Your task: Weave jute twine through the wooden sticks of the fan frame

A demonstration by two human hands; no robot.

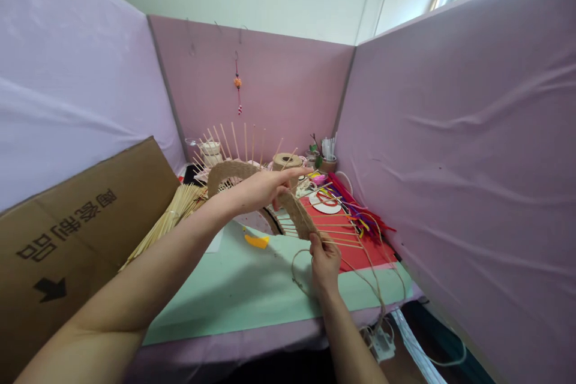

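Bare forearms reach in from the bottom edge toward a woven piece [252, 175], an arch of jute cord wound around thin wooden sticks that fan out like spokes. It is held up above the pale green mat [234, 288], in the middle of the desk. Left hand [263, 188] grips the top of the arch, fingers curled round the rough band. Right hand [324, 261] sits lower, fingertips pinched narrow on the cord [373, 285] at the arch's lower end; loose cord trails off over the desk edge. At left leans a brown cardboard box [72, 234] printed with a black arrow and characters seen upside down, which I cannot read. A bundle of bare sticks [168, 219] lies beside it. Behind the arch stand a spool of jute [287, 161], red felt [360, 255] and coloured pipe cleaners [360, 213], half hidden.
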